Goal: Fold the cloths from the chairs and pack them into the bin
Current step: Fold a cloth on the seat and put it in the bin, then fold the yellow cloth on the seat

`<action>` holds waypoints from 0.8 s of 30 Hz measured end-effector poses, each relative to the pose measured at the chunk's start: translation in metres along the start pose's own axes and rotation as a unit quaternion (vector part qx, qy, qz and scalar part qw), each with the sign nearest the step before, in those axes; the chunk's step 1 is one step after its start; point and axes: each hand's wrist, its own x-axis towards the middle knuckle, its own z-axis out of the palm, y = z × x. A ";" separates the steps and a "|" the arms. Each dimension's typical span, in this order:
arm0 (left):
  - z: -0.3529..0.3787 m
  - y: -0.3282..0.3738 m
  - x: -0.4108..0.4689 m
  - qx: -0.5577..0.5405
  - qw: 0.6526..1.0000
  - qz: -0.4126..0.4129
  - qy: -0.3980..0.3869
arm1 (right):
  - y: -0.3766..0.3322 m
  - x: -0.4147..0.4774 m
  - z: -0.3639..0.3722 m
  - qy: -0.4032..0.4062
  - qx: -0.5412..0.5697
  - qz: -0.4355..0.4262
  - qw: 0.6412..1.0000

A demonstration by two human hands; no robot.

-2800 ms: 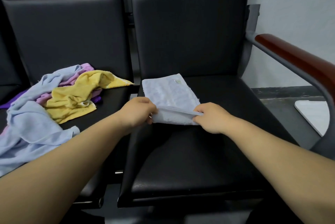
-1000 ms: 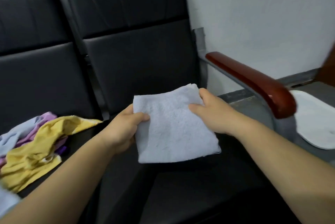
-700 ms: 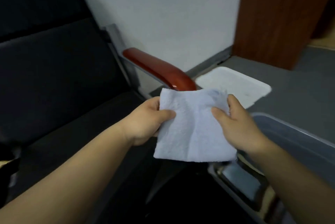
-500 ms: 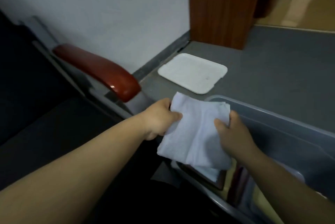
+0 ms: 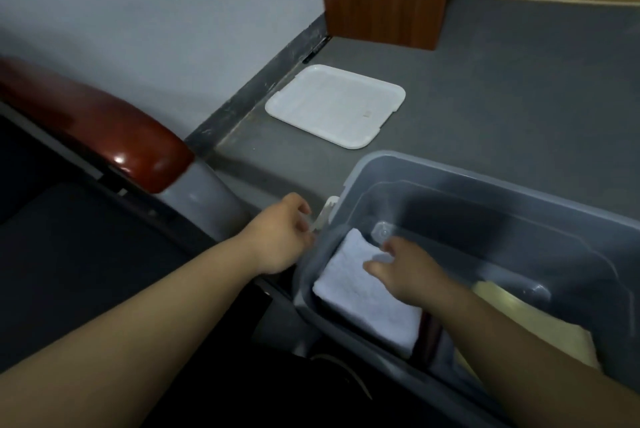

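on the grey floor [image 5: 519, 81] at lower right, the bin [image 5: 485, 181] holds a folded cloth [image 5: 360, 299] under the right hand's [image 5: 405, 271] loose fingers, the left hand's [image 5: 280, 237] grip is unclear, and packing looks done, so next probably comes fetching another.

The bin [image 5: 485, 181] runs off the right edge and the bottom. The right hand [image 5: 405, 271] and its forearm cover part of the folded pale blue cloth [image 5: 360, 292] and most of a yellow cloth [image 5: 512, 309] beside it. The left hand [image 5: 280, 237] blurs at the fingertips, so I can't tell whether it pinches the white latch [image 5: 325, 216]. The armrest [image 5: 104, 129] is blurred and cut off at the left.
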 end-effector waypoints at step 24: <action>-0.120 -0.314 -0.515 -0.102 0.839 -0.311 0.436 | -0.388 -0.267 0.278 -0.325 -0.247 -0.543 0.733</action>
